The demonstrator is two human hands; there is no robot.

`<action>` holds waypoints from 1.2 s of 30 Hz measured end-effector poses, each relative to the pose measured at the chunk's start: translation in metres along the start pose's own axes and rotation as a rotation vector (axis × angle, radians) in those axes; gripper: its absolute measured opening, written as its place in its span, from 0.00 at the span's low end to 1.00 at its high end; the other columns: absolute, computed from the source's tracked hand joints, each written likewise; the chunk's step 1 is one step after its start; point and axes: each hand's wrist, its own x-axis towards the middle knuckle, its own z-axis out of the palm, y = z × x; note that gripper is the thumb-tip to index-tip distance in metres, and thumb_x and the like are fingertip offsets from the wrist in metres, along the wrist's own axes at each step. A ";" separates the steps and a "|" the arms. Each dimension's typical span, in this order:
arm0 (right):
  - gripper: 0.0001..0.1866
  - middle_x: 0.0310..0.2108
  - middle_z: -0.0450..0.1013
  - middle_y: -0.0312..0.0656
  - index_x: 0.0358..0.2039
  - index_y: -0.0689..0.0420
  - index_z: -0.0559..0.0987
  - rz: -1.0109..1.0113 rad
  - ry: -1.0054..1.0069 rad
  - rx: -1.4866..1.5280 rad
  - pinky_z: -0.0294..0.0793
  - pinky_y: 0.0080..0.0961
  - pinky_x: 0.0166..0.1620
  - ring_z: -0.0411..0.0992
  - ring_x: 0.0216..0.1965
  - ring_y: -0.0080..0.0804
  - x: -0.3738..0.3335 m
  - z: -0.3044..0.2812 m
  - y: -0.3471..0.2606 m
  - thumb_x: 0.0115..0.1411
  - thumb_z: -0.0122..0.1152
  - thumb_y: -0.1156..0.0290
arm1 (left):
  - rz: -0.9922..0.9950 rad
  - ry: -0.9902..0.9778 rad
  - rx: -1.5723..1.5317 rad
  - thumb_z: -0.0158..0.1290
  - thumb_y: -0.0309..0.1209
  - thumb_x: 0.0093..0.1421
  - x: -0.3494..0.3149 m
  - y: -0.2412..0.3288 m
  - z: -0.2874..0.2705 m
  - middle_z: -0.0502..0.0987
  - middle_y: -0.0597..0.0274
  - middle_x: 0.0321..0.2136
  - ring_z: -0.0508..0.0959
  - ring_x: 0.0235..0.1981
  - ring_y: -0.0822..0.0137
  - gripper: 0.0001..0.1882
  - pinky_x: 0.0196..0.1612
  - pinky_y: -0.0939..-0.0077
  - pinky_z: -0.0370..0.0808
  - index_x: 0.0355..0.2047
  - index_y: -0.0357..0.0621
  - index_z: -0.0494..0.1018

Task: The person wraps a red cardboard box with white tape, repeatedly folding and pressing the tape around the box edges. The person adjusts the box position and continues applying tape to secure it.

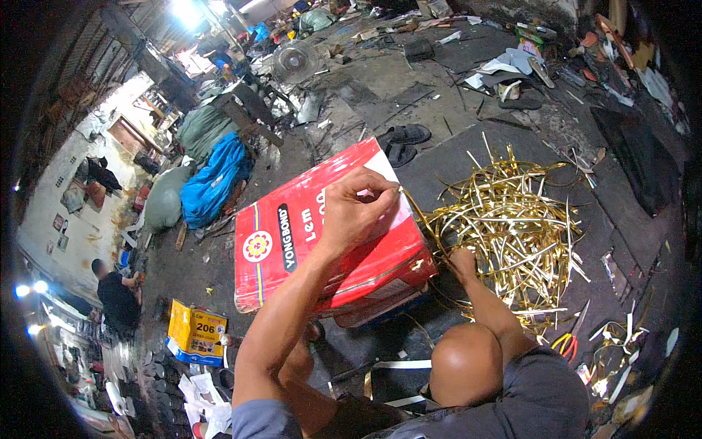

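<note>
One red box [380, 252] (littered floor [351, 121])

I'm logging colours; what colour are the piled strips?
The strips are gold and whitish; head view.

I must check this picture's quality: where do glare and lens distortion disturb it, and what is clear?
Head view, upper left: a lamp is blown out to white; head view, right: gold strips glint; head view, rim: black corners, and the wall looks slanted; head view, centre: box and left hand look fairly sharp.
</note>
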 end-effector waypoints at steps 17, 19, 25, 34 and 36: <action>0.13 0.34 0.81 0.60 0.34 0.63 0.84 0.418 0.084 -0.078 0.82 0.51 0.44 0.82 0.40 0.60 -0.007 -0.014 0.032 0.59 0.60 0.66 | 0.392 -0.090 0.216 0.63 0.20 0.55 0.006 0.006 -0.011 0.82 0.57 0.32 0.83 0.32 0.67 0.07 0.34 0.72 0.79 0.35 0.39 0.85; 0.13 0.34 0.81 0.58 0.39 0.61 0.83 0.390 -0.024 -0.161 0.83 0.50 0.43 0.82 0.38 0.58 -0.013 -0.020 0.044 0.60 0.57 0.67 | 0.495 -0.142 0.233 0.63 0.19 0.55 0.007 0.006 -0.014 0.82 0.56 0.35 0.84 0.34 0.62 0.10 0.37 0.71 0.81 0.38 0.40 0.84; 0.17 0.38 0.80 0.65 0.40 0.65 0.82 0.363 0.104 0.016 0.79 0.54 0.46 0.80 0.42 0.65 -0.028 -0.059 0.029 0.61 0.58 0.63 | 0.464 -0.108 0.178 0.61 0.21 0.56 0.009 0.000 -0.007 0.83 0.55 0.34 0.84 0.34 0.60 0.10 0.38 0.70 0.81 0.39 0.42 0.85; 0.21 0.36 0.80 0.64 0.35 0.66 0.81 0.169 -0.011 -0.238 0.79 0.51 0.46 0.81 0.41 0.62 -0.055 -0.077 0.016 0.65 0.56 0.57 | 0.596 -0.167 0.652 0.58 0.46 0.64 -0.009 0.017 -0.029 0.75 0.53 0.53 0.74 0.55 0.52 0.22 0.57 0.62 0.70 0.54 0.50 0.80; 0.21 0.34 0.81 0.61 0.34 0.64 0.82 0.182 -0.045 -0.088 0.78 0.50 0.44 0.81 0.38 0.61 -0.073 -0.088 0.026 0.66 0.57 0.55 | 0.641 -0.018 0.753 0.60 0.43 0.62 -0.025 0.019 -0.006 0.80 0.62 0.43 0.80 0.45 0.60 0.13 0.43 0.62 0.79 0.42 0.53 0.85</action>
